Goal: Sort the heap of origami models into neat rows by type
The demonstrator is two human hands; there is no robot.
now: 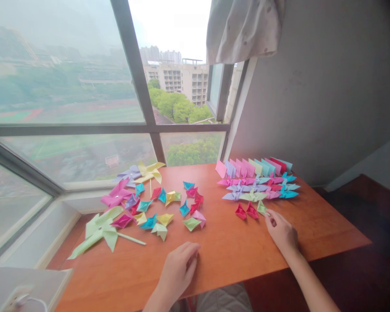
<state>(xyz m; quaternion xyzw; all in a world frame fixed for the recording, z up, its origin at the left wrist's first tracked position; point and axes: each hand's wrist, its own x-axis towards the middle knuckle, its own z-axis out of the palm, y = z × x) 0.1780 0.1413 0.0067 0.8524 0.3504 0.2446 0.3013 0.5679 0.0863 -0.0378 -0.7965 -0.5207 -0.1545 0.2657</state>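
My right hand (pixel 282 232) is over the right part of the table, its thumb and fingertips pinched at the edge of a light green paper boat (pixel 261 208). Just left of that boat stand two red paper boats (pixel 246 211). My left hand (pixel 179 269) rests near the front edge with its fingers curled together, and nothing shows in them. Ahead of it lie a green paper boat (pixel 191 224) and a pale green folded piece (pixel 160 231). Several more paper boats in blue, yellow, red and pink are scattered beyond.
Rows of folded paper cranes (pixel 253 196) fill the right back, with a line of upright folded papers (pixel 242 168) behind. Paper pinwheels lie at the left, including a green pinwheel (pixel 100 229) whose stick points right. Windows border the wooden table (pixel 227 255).
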